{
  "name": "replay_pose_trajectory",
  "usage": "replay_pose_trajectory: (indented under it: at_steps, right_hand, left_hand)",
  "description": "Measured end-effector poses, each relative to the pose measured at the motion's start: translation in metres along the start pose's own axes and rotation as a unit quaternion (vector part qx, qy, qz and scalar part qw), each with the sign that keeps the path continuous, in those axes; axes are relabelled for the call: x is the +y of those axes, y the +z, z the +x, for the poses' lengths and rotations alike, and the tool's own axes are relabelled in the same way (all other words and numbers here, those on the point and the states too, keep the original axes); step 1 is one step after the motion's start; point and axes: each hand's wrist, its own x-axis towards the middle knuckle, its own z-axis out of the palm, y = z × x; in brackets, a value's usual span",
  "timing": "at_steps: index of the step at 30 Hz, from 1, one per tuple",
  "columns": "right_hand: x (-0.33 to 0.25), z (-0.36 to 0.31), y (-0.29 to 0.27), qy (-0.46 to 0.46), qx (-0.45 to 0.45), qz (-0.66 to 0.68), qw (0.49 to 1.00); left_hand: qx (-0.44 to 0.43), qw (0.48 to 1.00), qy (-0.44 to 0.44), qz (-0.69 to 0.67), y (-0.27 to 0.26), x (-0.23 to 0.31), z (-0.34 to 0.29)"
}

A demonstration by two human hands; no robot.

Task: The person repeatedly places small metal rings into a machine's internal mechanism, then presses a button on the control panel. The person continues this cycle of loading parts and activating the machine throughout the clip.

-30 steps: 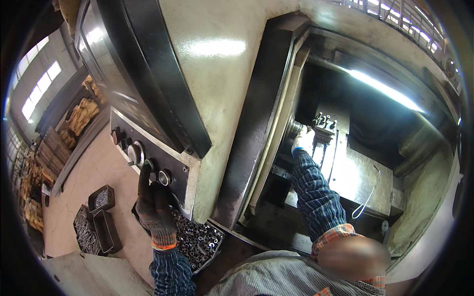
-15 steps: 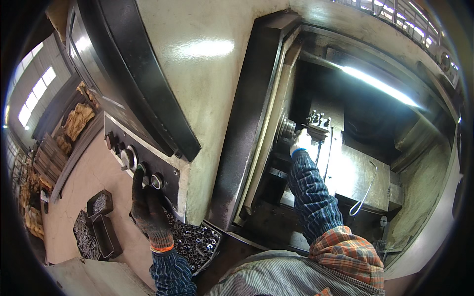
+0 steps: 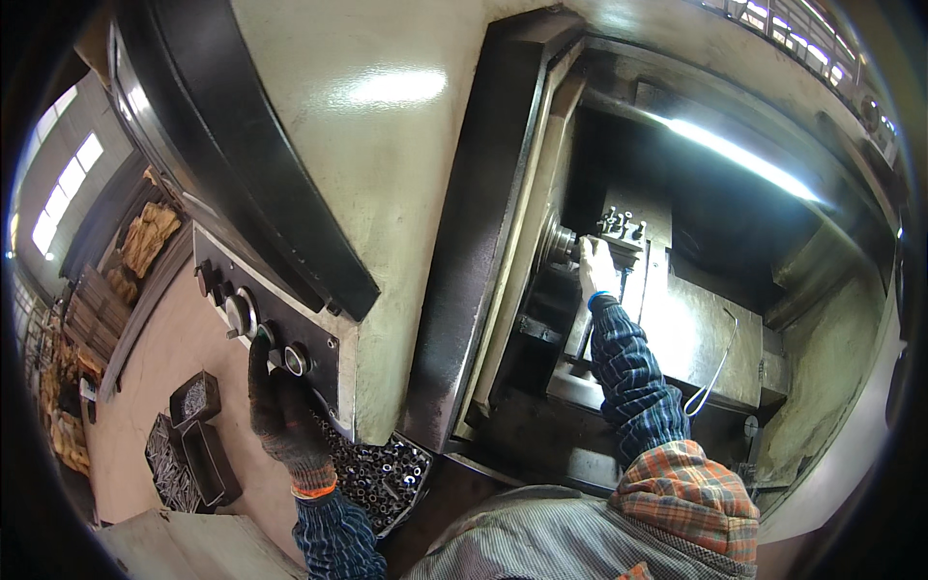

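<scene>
My left hand (image 3: 290, 416), in a dark work glove with an orange cuff, reaches to the control panel (image 3: 317, 333) of a lathe. Its index finger points out and rests on a green button (image 3: 265, 334); the other fingers hang apart from it, holding nothing. My right hand (image 3: 596, 269), in a white glove with a blue cuff, is inside the machine, its fingers closed at the front of the round metal chuck (image 3: 561, 245). What they grip is hidden by the glove. Just right of the hand stands the tool post (image 3: 619, 232) with several upright bolts.
A tray of small metal rings (image 3: 382, 478) sits below the panel. Dark bins (image 3: 208, 464) with metal parts stand on the floor at left. A hooked wire (image 3: 713, 372) lies on the machine's slide cover (image 3: 691, 329). The dark door edge (image 3: 474, 232) rises between my arms.
My right hand and forearm have shifted slightly right, the fingers now reaching higher beside the chuck. My left index finger stays at the green button. The whole view has moved slightly.
</scene>
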Motion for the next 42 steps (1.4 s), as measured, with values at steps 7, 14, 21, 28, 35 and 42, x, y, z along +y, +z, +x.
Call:
replay_pose_trajectory:
  at_steps: [7,14,21,28,35,42]
  right_hand:
    - [0.009,0.010,-0.004,0.040,-0.041,0.161,0.985]
    - [0.011,0.012,-0.007,0.063,0.019,0.140,0.988]
    - [0.005,0.005,0.008,0.140,-0.036,0.221,0.964]
    - [-0.003,-0.005,0.011,0.061,-0.043,0.145,0.987]
    - [-0.016,-0.017,0.004,0.092,-0.062,0.189,0.976]
    - [0.012,0.005,0.004,0.074,-0.090,0.194,0.974]
  left_hand:
    - [0.014,0.998,-0.010,0.064,-0.001,0.000,-0.003]
    - [0.007,0.999,-0.007,0.044,0.001,0.001,0.000]
    - [-0.012,0.995,0.002,0.095,-0.003,0.007,-0.002]
    - [-0.047,0.996,-0.036,-0.073,-0.006,-0.005,-0.001]
    - [-0.037,0.997,-0.041,-0.058,-0.001,0.002,-0.004]
    - [-0.011,1.000,-0.021,0.005,-0.001,0.003,-0.002]
